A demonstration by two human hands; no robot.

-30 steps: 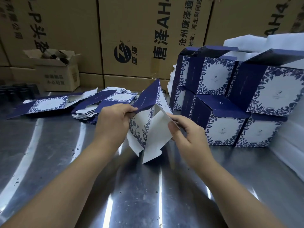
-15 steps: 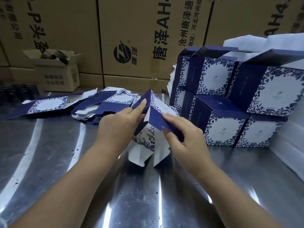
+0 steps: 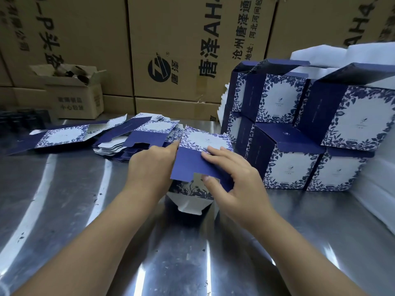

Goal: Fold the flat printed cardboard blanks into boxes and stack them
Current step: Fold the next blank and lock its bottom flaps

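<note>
Half-folded blue floral box between left grip and right grip (stacked boxes just beside)

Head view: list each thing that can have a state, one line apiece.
Blue-and-white floral printed cardboard box: half folded, white bottom flap untucked.
Left hand: grips the box's left side.
Right hand: pinches the box's solid blue flap.
Stacked printed cardboard boxes: folded, two tiers, top lids raised.
Pile of flat printed cardboard blanks: unfolded, lying flat.
Small brown cardboard carton: top flaps open.
</note>
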